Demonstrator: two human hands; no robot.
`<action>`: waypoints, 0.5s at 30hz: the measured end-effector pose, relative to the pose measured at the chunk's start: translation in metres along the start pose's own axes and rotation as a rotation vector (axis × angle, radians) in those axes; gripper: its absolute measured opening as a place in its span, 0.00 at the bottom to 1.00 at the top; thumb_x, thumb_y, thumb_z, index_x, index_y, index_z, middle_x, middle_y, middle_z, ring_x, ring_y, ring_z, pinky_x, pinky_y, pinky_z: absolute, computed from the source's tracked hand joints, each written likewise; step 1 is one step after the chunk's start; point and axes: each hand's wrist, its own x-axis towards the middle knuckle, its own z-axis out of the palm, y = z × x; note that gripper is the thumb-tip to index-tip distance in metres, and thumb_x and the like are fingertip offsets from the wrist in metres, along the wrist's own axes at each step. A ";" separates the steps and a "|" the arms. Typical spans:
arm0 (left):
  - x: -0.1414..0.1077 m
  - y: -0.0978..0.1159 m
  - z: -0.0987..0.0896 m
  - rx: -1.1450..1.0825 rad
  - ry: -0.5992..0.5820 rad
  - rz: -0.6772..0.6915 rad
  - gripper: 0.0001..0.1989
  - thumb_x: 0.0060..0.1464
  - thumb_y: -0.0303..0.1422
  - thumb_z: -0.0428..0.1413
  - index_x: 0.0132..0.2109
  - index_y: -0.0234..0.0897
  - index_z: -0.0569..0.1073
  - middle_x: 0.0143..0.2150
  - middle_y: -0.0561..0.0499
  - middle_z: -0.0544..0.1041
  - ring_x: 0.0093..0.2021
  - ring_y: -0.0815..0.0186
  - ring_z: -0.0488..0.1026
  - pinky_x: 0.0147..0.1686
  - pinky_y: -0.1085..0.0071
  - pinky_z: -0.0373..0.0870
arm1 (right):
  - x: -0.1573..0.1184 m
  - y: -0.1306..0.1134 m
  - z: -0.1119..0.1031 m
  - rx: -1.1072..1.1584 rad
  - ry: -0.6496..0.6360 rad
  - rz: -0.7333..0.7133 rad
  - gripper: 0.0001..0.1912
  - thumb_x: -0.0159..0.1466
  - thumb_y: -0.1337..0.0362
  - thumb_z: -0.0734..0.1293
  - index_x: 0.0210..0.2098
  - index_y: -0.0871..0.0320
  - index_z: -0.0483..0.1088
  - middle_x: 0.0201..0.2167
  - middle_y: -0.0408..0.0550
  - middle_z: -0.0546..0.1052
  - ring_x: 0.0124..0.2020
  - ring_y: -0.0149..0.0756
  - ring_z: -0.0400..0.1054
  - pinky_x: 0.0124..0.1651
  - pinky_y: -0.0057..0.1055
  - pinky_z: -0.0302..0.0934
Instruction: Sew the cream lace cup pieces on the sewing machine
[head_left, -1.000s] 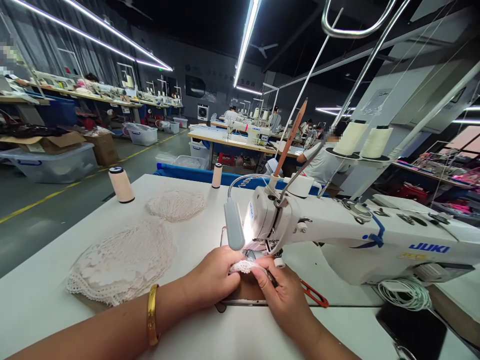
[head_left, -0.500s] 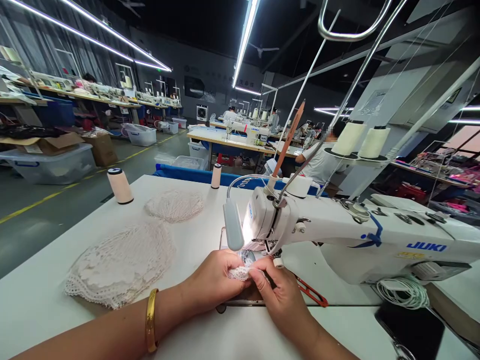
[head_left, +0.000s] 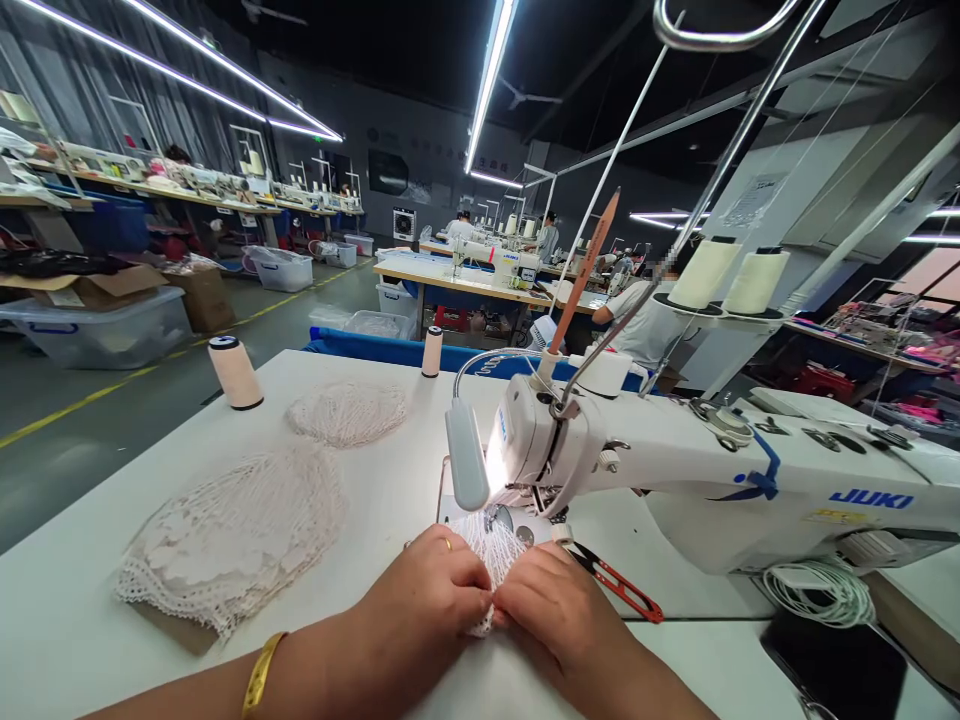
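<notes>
A piece of white lace (head_left: pixel 491 545) lies under the needle area of the white sewing machine (head_left: pixel 660 450), lit by a small lamp (head_left: pixel 466 455). My left hand (head_left: pixel 427 600) grips the lace's left side, fingers closed, a gold bangle on the wrist. On the other side, my right hand (head_left: pixel 559 610) pinches the lace too, and the fingertips of both hands nearly meet. Part of the lace is hidden beneath the fingers. Red thread snips (head_left: pixel 622 588) rest just right of my right hand.
Two lace piles, one large (head_left: pixel 232 535) and one smaller (head_left: pixel 349 412), lie on the white table (head_left: pixel 60 600) at left. Thread cones (head_left: pixel 235 373) stand at its back. A dark flat object (head_left: pixel 832 660) and coiled cable (head_left: pixel 819 592) are at right. A person in white sits beyond.
Both hands have drawn nearer to me and spread the lace, so more of it shows below the needle. The fingers now point forward over it. The view has shifted slightly.
</notes>
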 end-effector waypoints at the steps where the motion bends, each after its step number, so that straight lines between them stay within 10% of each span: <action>1: -0.002 0.000 0.002 0.021 0.007 0.029 0.10 0.68 0.22 0.57 0.40 0.41 0.78 0.39 0.55 0.83 0.38 0.63 0.75 0.45 0.63 0.65 | -0.001 0.000 0.000 -0.010 -0.011 -0.018 0.17 0.83 0.65 0.56 0.38 0.55 0.70 0.30 0.41 0.75 0.32 0.35 0.66 0.38 0.33 0.57; 15: 0.010 -0.012 0.008 0.100 0.069 0.038 0.14 0.67 0.21 0.53 0.34 0.39 0.75 0.33 0.54 0.82 0.32 0.64 0.74 0.37 0.65 0.64 | 0.000 0.015 0.006 -0.008 -0.038 0.137 0.17 0.83 0.65 0.56 0.36 0.53 0.67 0.29 0.41 0.75 0.30 0.35 0.67 0.35 0.32 0.55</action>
